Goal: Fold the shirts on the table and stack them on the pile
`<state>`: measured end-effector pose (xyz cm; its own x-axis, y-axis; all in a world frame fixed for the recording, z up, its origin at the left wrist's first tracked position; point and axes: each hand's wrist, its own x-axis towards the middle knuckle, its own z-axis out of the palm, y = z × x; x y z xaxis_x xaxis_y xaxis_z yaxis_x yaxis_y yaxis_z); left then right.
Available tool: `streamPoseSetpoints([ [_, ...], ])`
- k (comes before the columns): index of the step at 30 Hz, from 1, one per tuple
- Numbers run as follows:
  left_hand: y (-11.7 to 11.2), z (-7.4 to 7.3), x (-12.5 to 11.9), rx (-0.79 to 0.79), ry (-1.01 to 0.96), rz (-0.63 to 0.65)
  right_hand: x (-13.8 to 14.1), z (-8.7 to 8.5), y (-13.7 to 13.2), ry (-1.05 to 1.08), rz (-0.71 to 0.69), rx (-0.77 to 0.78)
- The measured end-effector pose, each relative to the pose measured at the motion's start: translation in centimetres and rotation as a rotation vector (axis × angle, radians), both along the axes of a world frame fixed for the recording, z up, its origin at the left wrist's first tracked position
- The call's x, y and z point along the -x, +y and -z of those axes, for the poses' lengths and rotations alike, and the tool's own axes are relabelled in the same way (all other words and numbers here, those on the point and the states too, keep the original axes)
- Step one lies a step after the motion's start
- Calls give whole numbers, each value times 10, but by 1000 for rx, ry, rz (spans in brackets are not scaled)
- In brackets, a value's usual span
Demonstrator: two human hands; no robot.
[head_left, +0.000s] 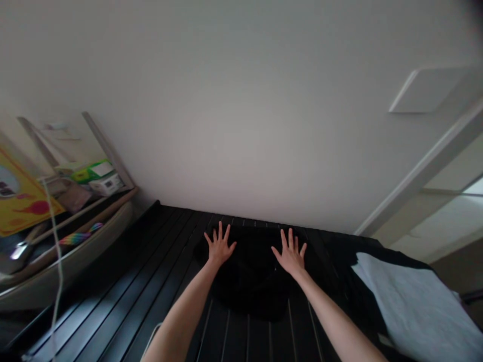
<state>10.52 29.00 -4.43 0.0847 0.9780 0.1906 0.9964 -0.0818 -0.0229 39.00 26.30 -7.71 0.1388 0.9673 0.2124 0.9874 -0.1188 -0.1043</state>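
Note:
A black piece of fabric, perhaps a garment [252,281], lies on a dark slatted surface [151,281]; its folds are hard to make out against the black. On its far left part my left hand [219,247] rests palm down with the fingers spread. My right hand [291,252] lies likewise on the far right part, fingers apart and pointing away from me. Neither hand grips anything. The cloth between the two hands is very dark, so its exact shape cannot be told.
Folded light grey cloth [422,301] lies on black fabric at the right. At the left stands a shelf cart [109,211] with a green packet [90,172], a white box [107,185] and a yellow bag [26,201]. A white cable [56,251] hangs there. A wall [241,125] rises behind.

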Motion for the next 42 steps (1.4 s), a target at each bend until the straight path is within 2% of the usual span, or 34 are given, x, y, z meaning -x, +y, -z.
streamPoseSetpoints([
  [2,7,13,3,57,-17,17,-1,18,2,-4,24,28],
  [5,14,20,7,105,-25,66,-3,28,4,-11,28,52],
  [8,15,16,8,123,-43,75,-3,24,5,-1,27,84],
  [12,8,-2,7,195,-94,93,-6,9,-3,38,-15,58],
  [15,-14,-20,14,194,-161,162,-10,-5,-23,68,-108,-15],
  [18,-53,-35,25,221,-233,322,-9,-21,-56,108,-241,-85],
  [21,-95,-45,34,323,-273,518,3,-39,-97,154,-460,-78],
  [23,-118,-49,35,365,-293,565,15,-47,-122,167,-646,-33],
  [25,-135,-51,33,361,-322,561,29,-47,-142,159,-749,-6],
  [29,-157,-51,20,304,-312,518,47,-40,-161,109,-688,-52],
  [32,-164,-53,12,204,-286,401,44,-47,-165,122,-737,-75],
  [34,-163,-61,15,106,-300,284,31,-60,-167,160,-775,-88],
  [38,-155,-91,41,-41,-314,74,-18,-91,-170,196,-742,-123],
  [40,-156,-103,52,-38,-312,81,-42,-101,-170,217,-658,-159],
  [42,-163,-107,51,2,-309,149,-56,-105,-169,253,-577,-189],
])
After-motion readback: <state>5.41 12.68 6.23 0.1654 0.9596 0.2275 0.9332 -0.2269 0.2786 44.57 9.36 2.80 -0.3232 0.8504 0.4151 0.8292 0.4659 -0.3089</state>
